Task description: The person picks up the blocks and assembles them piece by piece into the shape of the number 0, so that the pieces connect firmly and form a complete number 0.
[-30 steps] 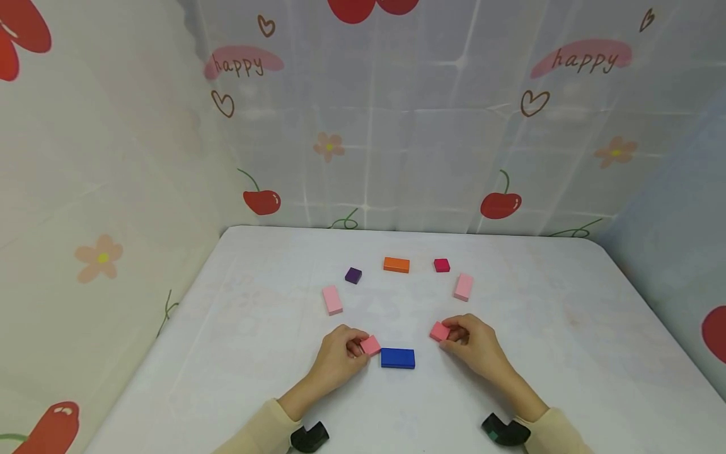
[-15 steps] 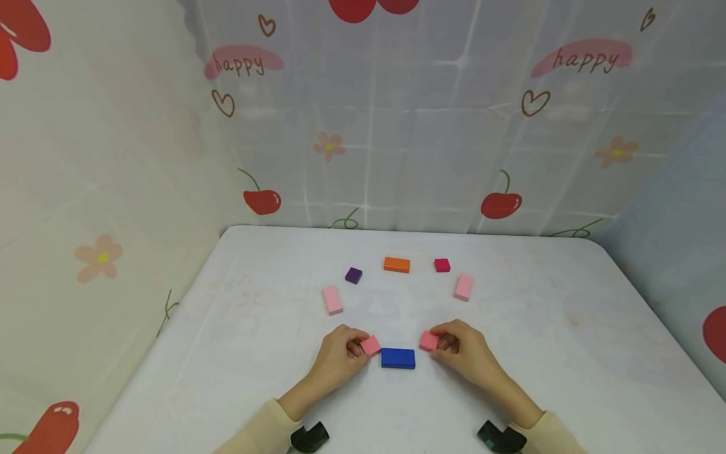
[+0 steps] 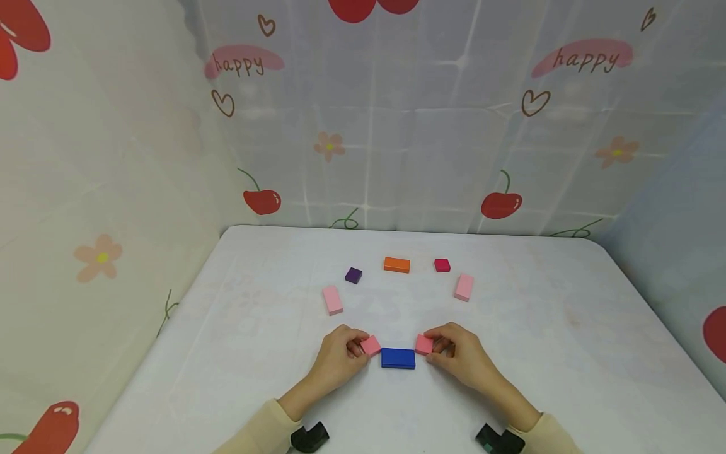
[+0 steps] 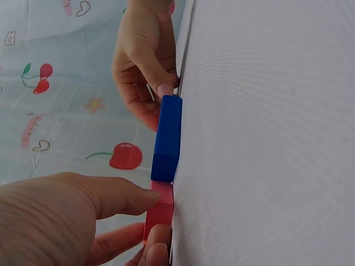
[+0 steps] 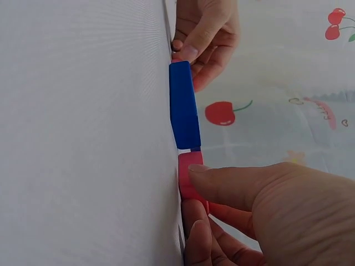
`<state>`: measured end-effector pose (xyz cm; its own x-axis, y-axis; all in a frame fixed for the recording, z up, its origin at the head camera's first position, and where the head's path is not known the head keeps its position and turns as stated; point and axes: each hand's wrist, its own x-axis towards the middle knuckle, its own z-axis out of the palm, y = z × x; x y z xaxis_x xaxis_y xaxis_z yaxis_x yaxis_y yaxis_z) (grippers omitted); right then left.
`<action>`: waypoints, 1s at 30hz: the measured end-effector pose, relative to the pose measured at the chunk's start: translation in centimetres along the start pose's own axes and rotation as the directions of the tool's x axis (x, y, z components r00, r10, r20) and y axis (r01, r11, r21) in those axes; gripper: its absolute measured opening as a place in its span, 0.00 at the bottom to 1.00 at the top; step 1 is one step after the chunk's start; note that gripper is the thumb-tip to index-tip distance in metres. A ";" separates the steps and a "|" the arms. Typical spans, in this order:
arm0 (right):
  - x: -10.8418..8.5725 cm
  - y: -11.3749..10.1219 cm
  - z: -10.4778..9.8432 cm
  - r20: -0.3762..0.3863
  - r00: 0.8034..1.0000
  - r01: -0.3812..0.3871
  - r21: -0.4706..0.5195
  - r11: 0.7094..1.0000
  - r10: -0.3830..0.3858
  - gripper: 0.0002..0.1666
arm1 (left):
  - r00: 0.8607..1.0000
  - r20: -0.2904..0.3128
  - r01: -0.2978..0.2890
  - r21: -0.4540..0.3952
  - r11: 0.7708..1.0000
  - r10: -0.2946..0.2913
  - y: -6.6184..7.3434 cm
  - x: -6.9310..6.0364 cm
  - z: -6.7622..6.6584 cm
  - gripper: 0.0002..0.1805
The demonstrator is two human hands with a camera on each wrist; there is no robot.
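A blue rectangular block (image 3: 398, 359) lies flat on the white table between the two hands. The left hand (image 3: 338, 354) pinches a pink block (image 3: 371, 345) between thumb and fingers, at the blue block's left end; in the left wrist view this pink block (image 4: 160, 208) meets the blue block's end. On the other side, the right hand (image 3: 466, 355) pinches a second pink block (image 3: 423, 344) at the blue block's far right corner. A narrow gap shows between that pink block (image 5: 191, 176) and the blue block in the right wrist view.
Farther back on the white table (image 3: 272, 271) stand a light pink block (image 3: 333, 300), a purple block (image 3: 353, 275), an orange block (image 3: 396, 265), a red block (image 3: 442, 265) and another light pink block (image 3: 464, 287), forming an arc. A printed curtain (image 3: 408, 170) hangs behind the table.
The right hand has moved left and slightly nearer with its pink block, bringing it to the blue block's right end. The left hand and the other blocks have stayed put.
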<state>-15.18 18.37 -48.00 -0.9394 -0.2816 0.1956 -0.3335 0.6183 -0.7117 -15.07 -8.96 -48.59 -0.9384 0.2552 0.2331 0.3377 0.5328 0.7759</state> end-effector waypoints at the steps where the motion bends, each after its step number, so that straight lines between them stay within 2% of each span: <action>1: 0.0 0.0 0.0 0.002 1.000 0.000 -0.002 1.000 0.000 0.19 | 1.000 -0.002 -0.002 -0.001 1.000 0.002 0.0 0.0 0.0 0.13; 30: -0.1 -0.1 -0.1 0.032 0.999 0.033 -0.005 0.999 -0.033 0.19 | 1.000 0.005 -0.006 0.006 1.000 0.006 -0.1 0.0 0.1 0.14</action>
<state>-15.09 18.42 -47.91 -0.9249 -0.3249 0.1975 -0.3649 0.6124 -0.7013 -15.08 -8.98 -48.72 -0.9358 0.2625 0.2352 0.3441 0.5360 0.7709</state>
